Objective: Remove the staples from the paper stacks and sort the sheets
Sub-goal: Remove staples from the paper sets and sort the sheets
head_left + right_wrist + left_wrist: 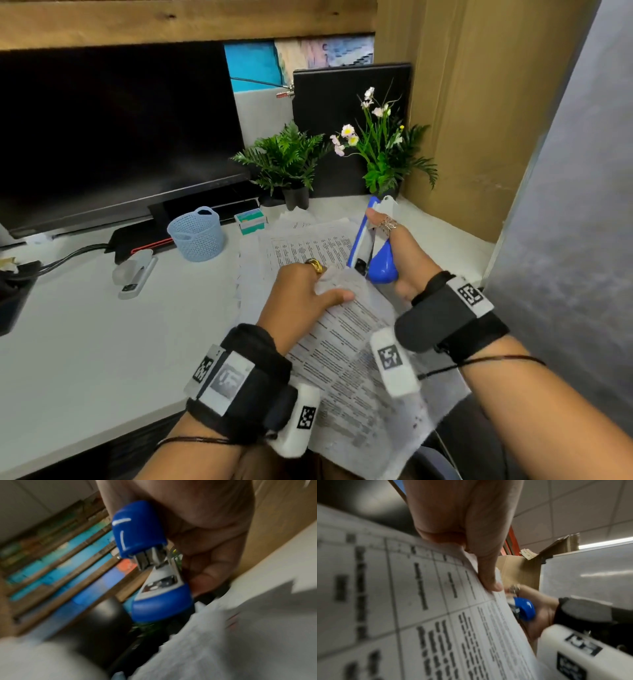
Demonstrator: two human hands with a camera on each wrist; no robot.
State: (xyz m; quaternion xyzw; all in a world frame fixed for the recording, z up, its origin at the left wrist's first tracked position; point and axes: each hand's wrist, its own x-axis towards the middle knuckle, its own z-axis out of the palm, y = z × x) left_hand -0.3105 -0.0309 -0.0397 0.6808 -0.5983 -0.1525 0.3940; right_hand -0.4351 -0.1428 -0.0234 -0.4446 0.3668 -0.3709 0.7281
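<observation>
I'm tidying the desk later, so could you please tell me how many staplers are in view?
2: a blue-and-white stapler gripped in the right hand, and a pale grey stapler lying on the white desk left of the papers.

Even, soft indoor light is filling the head view, and the white desk (85, 325) is showing only faint shadows. Straight edges are bowing toward the corners, and the printed sheets (346, 346) are smearing with motion. In the left wrist view a ceiling light strip (606, 543) is glaring, while nearby print is blurring. The right wrist view is looking dimmer and heavily streaked; the blue stapler (145, 555) is catching small white highlights.
</observation>
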